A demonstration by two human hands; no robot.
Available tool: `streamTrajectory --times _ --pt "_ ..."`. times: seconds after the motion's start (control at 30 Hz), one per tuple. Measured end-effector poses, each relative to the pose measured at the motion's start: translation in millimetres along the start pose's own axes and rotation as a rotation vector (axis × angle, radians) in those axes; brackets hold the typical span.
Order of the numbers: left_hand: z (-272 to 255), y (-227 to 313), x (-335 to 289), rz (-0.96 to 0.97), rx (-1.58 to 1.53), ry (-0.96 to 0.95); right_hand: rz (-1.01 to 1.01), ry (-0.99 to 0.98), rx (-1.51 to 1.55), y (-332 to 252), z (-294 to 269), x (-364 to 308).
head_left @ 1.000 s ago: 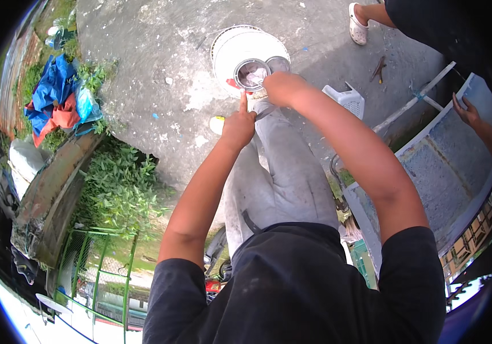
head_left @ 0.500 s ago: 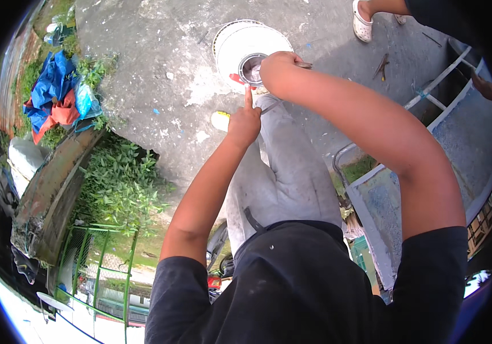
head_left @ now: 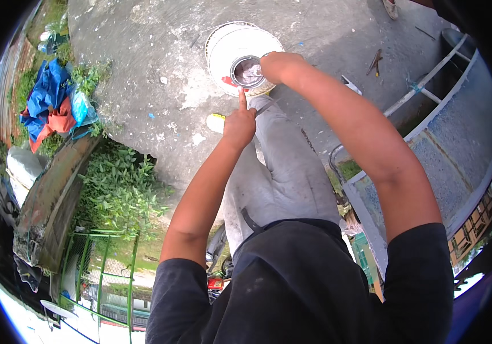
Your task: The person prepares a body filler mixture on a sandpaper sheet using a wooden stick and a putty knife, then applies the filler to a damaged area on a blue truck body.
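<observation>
A round metal can (head_left: 248, 59) stands on a white round lid or bucket top (head_left: 223, 47) with a red mark, and a greyish-pink content shows inside it. My right hand (head_left: 280, 66) is closed at the can's right rim; its fingertips and anything in them are hidden. My left hand (head_left: 239, 125) is just below the can, its index finger stretched up to the near rim. The other fingers curl around a thin grey, flat thing (head_left: 263, 107) that sticks out to the right; its kind cannot be made out.
Blue and orange tarps (head_left: 51, 92) lie by green plants at the left. A grey-blue metal structure with rails (head_left: 429, 92) stands at the right. A pliers-like tool (head_left: 375, 62) lies on the concrete (head_left: 142, 34). Another person's shoe (head_left: 391, 8) shows at the top right.
My right hand has shifted slightly left and its forearm has swung lower. More of the can's inside shows. The other person's leg has moved up, mostly out of view.
</observation>
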State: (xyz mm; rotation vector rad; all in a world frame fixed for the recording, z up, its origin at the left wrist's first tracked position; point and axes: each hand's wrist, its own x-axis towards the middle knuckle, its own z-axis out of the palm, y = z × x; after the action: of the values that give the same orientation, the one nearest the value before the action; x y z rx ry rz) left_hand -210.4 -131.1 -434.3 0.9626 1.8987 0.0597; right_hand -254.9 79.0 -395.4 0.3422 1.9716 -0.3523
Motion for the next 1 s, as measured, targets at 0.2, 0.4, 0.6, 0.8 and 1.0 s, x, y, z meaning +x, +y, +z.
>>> streamTrajectory --times 0.2,0.4,0.6,0.8,1.0 --pt "-7 6 -1 -0.048 0.004 -0.038 0.020 -0.211 0.332 12 17 8" --pt "-17 14 3 -0.045 0.105 -0.090 0.013 -0.109 0.909 33 81 5" --pt "-20 12 -5 -0.060 0.136 -0.085 0.068 -0.008 0.925 25 69 -59" --pt "-16 5 -67 -0.001 0.014 0.055 0.110 0.020 0.808 37 63 -124" --pt "-24 -24 -150 -0.187 -0.431 0.100 0.065 0.221 0.662 41 51 -213"
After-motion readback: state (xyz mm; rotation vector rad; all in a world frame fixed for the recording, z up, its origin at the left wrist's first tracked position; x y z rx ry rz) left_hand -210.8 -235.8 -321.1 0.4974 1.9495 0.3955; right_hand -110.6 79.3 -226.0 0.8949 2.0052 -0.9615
